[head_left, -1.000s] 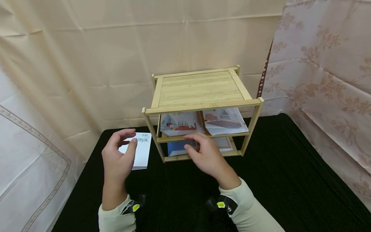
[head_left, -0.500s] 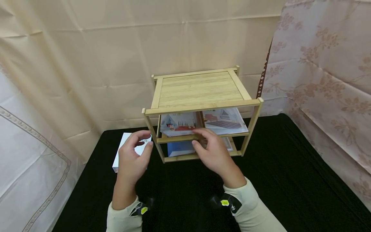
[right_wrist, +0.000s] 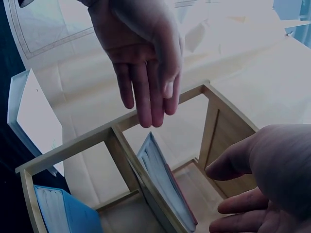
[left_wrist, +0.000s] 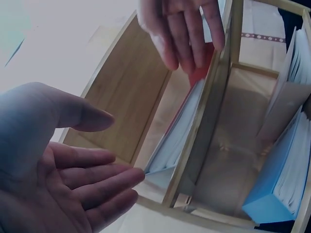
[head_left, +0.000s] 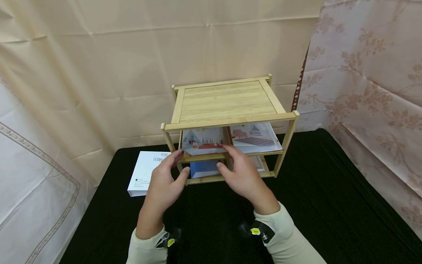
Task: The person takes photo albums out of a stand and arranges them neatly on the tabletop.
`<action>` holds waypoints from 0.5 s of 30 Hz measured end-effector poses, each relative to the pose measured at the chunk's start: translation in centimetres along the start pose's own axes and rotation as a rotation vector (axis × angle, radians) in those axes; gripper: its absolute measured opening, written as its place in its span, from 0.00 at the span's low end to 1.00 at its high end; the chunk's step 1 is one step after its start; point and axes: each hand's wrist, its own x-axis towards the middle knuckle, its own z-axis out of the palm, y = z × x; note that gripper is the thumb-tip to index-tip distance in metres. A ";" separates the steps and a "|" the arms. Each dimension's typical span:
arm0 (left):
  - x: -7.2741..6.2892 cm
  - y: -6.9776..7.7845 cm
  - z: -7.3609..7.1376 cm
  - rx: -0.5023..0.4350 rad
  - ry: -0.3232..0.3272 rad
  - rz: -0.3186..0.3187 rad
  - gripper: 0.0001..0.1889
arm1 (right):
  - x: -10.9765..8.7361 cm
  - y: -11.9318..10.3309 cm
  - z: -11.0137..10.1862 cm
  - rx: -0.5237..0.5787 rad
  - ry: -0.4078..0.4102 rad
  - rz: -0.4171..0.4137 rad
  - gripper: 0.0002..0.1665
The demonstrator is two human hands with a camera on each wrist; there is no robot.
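Booklet [head_left: 203, 140] lying flat in wooden rack [head_left: 227, 101], middle-left bay, just ahead of both empty hands; left hand [head_left: 163, 182] and right hand [head_left: 242, 176] equally near, fingers loosely spread

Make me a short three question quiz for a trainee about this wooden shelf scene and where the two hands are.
1. True or false: the left hand grips the white booklet.
2. Which book lies on the bottom level of the wooden shelf? A) the blue book B) a green book C) a black book
3. Fill in: both hands are at the shelf's ____ side.

Key
1. False. The booklet lies on the black table left of the shelf, apart from the open left hand.
2. A.
3. Front. The right hand reaches at the middle level, near the picture book.
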 end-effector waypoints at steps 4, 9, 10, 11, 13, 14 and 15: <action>0.0 0.2 0.5 -0.011 -0.048 -0.004 0.36 | 0.0 0.0 0.2 -0.029 -0.004 -0.019 0.42; 0.2 0.0 1.1 -0.031 -0.073 0.008 0.41 | 0.0 0.3 0.5 -0.056 -0.030 -0.024 0.46; 0.2 0.0 1.2 -0.038 -0.075 0.006 0.42 | 0.0 0.3 0.6 -0.059 -0.035 -0.025 0.46; 0.2 0.0 1.3 -0.040 -0.075 0.002 0.43 | 0.0 0.4 0.7 -0.060 -0.038 -0.024 0.47; 0.3 0.0 1.4 -0.045 -0.079 -0.007 0.43 | 0.0 0.5 0.8 -0.066 -0.040 -0.027 0.47; 0.3 0.0 1.5 -0.045 -0.082 -0.014 0.44 | 0.0 0.5 0.8 -0.066 -0.039 -0.031 0.47; 0.3 0.0 1.5 -0.045 -0.085 -0.021 0.44 | 0.0 0.6 0.9 -0.070 -0.038 -0.035 0.47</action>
